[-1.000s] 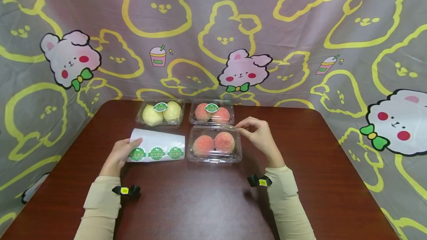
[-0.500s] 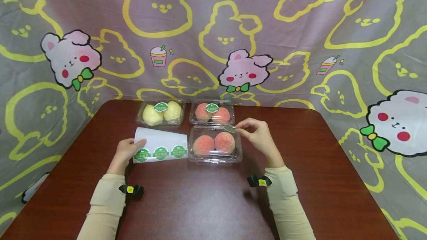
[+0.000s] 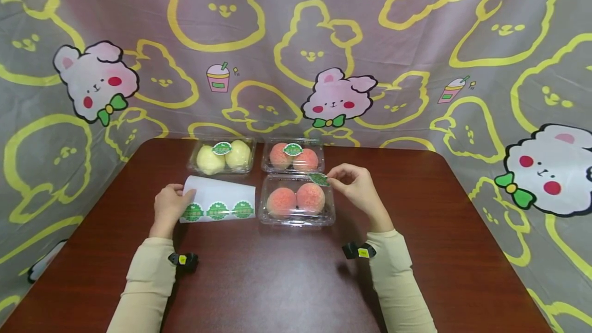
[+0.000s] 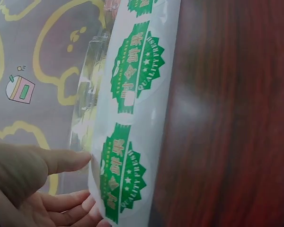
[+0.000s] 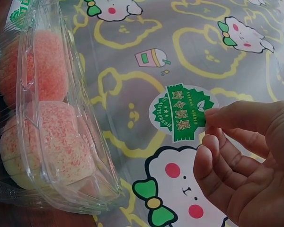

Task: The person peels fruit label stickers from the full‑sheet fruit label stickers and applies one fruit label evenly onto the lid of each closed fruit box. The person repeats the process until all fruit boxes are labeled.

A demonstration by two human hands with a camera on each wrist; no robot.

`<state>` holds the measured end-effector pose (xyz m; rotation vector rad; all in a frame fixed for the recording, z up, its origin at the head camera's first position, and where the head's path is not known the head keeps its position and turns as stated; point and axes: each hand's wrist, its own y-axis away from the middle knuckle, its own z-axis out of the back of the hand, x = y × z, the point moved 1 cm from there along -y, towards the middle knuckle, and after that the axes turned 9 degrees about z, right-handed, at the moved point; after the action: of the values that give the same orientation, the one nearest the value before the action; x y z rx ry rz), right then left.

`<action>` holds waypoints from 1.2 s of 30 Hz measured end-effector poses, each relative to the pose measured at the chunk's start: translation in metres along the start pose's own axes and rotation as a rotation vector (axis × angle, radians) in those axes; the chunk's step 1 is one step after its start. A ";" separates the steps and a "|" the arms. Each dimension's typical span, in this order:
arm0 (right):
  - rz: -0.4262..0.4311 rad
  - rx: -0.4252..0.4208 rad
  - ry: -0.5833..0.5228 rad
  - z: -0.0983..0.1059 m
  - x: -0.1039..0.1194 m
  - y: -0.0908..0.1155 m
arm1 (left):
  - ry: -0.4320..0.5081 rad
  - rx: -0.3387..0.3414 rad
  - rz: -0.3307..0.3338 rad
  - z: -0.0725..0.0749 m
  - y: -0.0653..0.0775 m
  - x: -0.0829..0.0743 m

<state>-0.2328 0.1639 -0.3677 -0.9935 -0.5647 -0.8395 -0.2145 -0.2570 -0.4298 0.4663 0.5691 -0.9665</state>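
My left hand (image 3: 170, 203) grips the left end of a white sticker sheet (image 3: 222, 192) printed with a row of green round labels; in the left wrist view the sheet (image 4: 154, 118) stands on edge, thumb on one side. Between thumb and forefinger, my right hand (image 3: 357, 189) pinches one green sticker (image 3: 319, 179) by its edge. That sticker (image 5: 177, 113) hangs apart from the clear box in the right wrist view. Just below it in the head view, a lidded clear plastic box (image 3: 296, 221) holds two peaches (image 3: 311, 198). No label shows on this box's lid.
Behind it, another clear box of peaches (image 3: 305, 159) bears a green label (image 3: 293, 149). At its left stands a box of pale yellow-green fruit (image 3: 238, 154), also labelled. A patterned curtain (image 3: 259, 40) rises behind the brown table (image 3: 287, 281).
The pinched sticker has turned so that its green face shows more. My left hand with the sticker sheet shifted right, then slightly back left. My right hand has barely moved.
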 end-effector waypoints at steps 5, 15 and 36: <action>-0.004 0.002 0.008 0.000 0.001 -0.001 | -0.001 -0.093 -0.027 0.005 0.002 -0.003; -0.015 0.010 0.009 -0.004 -0.002 -0.002 | 0.057 -0.221 -0.154 0.003 0.010 -0.021; -0.070 0.051 -0.008 -0.013 -0.010 -0.003 | 0.121 0.144 -0.473 -0.036 0.036 -0.087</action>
<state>-0.2409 0.1552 -0.3792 -0.9351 -0.6279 -0.8790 -0.2306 -0.1633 -0.3975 0.5327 0.7402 -1.4440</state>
